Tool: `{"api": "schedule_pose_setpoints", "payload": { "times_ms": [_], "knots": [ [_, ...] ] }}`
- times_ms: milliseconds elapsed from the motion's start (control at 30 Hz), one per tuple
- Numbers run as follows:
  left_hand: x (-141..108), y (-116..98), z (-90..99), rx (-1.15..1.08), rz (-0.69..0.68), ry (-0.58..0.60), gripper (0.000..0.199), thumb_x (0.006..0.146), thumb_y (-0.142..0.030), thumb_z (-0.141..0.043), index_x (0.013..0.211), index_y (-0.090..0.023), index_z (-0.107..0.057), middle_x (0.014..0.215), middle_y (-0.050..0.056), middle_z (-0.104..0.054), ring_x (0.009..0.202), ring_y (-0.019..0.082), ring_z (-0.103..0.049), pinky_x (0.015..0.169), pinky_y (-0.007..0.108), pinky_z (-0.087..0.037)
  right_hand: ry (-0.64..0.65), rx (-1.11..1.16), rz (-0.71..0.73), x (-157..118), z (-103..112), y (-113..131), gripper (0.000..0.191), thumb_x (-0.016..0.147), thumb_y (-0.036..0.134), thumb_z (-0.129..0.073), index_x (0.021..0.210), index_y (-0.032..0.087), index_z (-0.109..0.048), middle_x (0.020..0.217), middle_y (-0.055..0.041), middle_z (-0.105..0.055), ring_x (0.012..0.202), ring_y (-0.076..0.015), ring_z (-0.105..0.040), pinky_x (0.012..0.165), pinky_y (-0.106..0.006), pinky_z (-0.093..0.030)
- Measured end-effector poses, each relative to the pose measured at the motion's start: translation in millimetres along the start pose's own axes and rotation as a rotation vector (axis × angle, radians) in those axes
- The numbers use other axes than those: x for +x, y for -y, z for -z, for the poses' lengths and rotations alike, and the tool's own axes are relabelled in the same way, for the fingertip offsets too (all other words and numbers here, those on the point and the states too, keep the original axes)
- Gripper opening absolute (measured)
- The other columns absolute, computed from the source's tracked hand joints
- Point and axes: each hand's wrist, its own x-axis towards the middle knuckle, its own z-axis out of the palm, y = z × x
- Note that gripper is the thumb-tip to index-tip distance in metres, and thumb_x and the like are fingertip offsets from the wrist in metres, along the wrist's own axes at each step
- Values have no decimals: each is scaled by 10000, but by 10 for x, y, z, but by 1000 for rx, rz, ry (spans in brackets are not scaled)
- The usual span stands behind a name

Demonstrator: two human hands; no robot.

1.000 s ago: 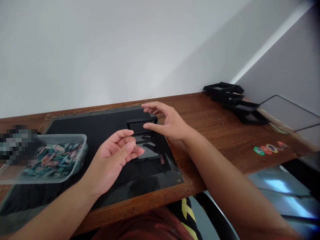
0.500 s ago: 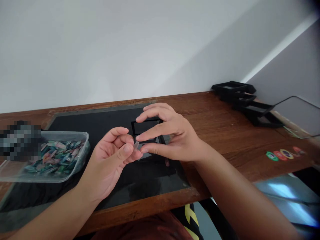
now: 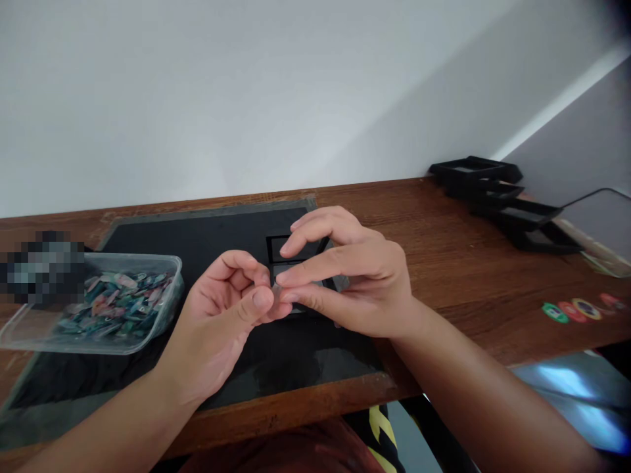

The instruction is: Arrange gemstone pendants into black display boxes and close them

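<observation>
Between the fingertips of both hands is a small, pale, see-through piece (image 3: 277, 290), mostly covered by the fingers. My left hand (image 3: 221, 309) pinches it between thumb and forefinger, its other fingers curled. From the right, my right hand (image 3: 359, 276) closes thumb and index fingertip on the piece's other side, with the remaining fingers lifted apart. Behind the hands a small black open case (image 3: 280, 248) lies on the black mat (image 3: 197, 233), partly hidden by my right hand.
At left a clear plastic tub (image 3: 172, 266) holds many green, pink and white pieces (image 3: 118, 299); a blurred-out dark object (image 3: 44, 269) overlaps its corner. Black stacked trays (image 3: 497, 190) stand at the back right. Coloured round stickers (image 3: 572, 311) lie on the wooden table (image 3: 458, 263) near its right edge.
My right hand's thumb and index finger have closed in on the small piece, which they were only beside before. The whole view has shifted slightly.
</observation>
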Motion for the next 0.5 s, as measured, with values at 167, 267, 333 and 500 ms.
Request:
{"api": "schedule_pose_setpoints", "payload": {
  "times_ms": [167,267,333,500],
  "knots": [
    [-8,-3,-4,-31,26,-3,312,678,-360,-979,851,-271,-735,779,-56,-672,651,83,-690,640,173,-664,-19,43,-1,12,-10,30,58,934,323,-764,928,339,-820,1043,-6,-743,1030,-193,-712,1024,-431,-581],
    [-14,-2,4,-75,53,31,285,692,-338,-974,853,-279,-747,769,-64,-674,648,66,-690,642,141,-650,1,70,4,12,-9,46,59,942,318,-756,937,321,-814,1041,-13,-743,1037,-191,-713,1023,-420,-582],
    [-15,-2,7,-86,62,41,276,702,-331,-969,863,-284,-750,774,-66,-673,654,58,-688,651,132,-646,11,64,-8,10,-9,51,68,949,337,-747,938,320,-811,1033,-18,-740,1048,-196,-714,1026,-426,-581],
    [-12,-3,11,-67,51,32,299,697,-346,-971,860,-265,-734,770,-59,-655,645,64,-680,639,138,-649,-3,64,-26,8,-10,54,55,936,336,-762,907,318,-805,1019,-18,-741,1036,-203,-714,1015,-433,-583]
  ]
}}
